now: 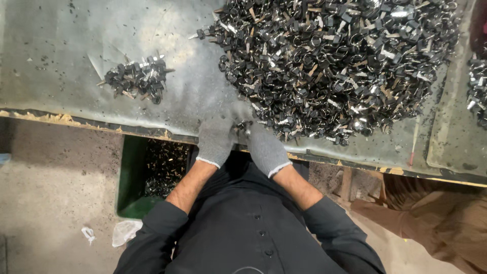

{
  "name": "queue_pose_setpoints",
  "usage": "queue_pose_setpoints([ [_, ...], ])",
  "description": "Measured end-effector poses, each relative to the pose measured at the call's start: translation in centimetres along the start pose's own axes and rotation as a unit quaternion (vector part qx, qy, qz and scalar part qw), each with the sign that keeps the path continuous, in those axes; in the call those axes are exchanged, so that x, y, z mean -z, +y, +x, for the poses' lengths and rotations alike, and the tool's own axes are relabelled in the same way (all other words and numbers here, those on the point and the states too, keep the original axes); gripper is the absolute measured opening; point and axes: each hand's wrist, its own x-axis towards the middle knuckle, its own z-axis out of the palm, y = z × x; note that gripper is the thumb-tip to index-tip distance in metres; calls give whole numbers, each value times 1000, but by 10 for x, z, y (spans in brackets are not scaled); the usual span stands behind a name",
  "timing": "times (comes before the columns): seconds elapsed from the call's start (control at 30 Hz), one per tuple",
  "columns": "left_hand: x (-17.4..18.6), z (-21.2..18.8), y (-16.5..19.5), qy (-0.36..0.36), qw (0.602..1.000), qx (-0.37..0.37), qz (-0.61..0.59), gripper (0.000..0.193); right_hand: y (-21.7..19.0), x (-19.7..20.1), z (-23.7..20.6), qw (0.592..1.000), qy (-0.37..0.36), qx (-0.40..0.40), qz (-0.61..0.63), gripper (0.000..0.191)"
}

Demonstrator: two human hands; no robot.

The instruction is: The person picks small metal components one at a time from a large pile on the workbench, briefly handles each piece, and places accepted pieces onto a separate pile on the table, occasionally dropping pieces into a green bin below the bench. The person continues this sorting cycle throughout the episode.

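Observation:
Both my hands wear grey knit gloves and meet at the near edge of a grey metal table. My left hand and my right hand are closed together on a small black and silver metal part. Just beyond them lies a large heap of the same small black and silver parts. A small separate pile of these parts sits to the left on the table.
A green bin holding more small metal parts stands under the table's edge at my left. Another cluster of parts lies at the right edge. White scraps lie on the concrete floor. Brown fabric is at lower right.

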Motion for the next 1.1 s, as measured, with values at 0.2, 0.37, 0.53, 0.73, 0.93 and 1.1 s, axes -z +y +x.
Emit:
queue_pose_setpoints([
  [0.2,-4,0,-4,-24,992,21,-122,25,-13,0,-1,996,53,47,-58,21],
  [0.37,-11,-7,-9,-15,994,-46,-102,23,-19,-16,6,998,37,-40,-27,23],
  [0.53,2,-2,-4,-32,995,9,-95,32,2,-1,24,994,-70,6,80,26],
  [0.73,39,6,-9,-130,975,162,-75,36,-6,17,1,997,-32,11,66,33],
  [0.93,24,34,-14,-130,991,0,-28,27,-24,12,1,996,-30,85,23,29],
  [1.1,7,36,-14,-117,960,-51,-249,25,-7,-6,2,999,-18,-32,-33,25],
])
